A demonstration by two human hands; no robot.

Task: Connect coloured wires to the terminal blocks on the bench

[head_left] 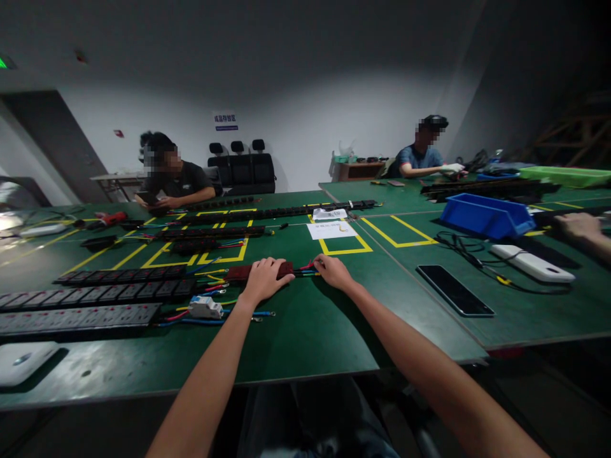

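Observation:
My left hand (265, 280) lies over a short dark red strip (237, 273), fingers curled across its far side and thumb along the near side. Coloured wires (305, 271) come out of the strip's right end. My right hand (333, 272) pinches these wires close to their ends; the fingertips partly hide them. Left of my left hand, several black power strips (95, 296) lie side by side, their yellow, red and blue leads pointing at me from the left. A white-and-blue circuit breaker (205, 307) rests on the leads of the nearest ones.
A smartphone (455, 291), a white device (532, 263) with black cables and a blue bin (487, 215) are to the right. Paper sheets (331, 230) lie ahead on the green table (296, 346). Two people sit across; another person's hand (580, 226) reaches in at right.

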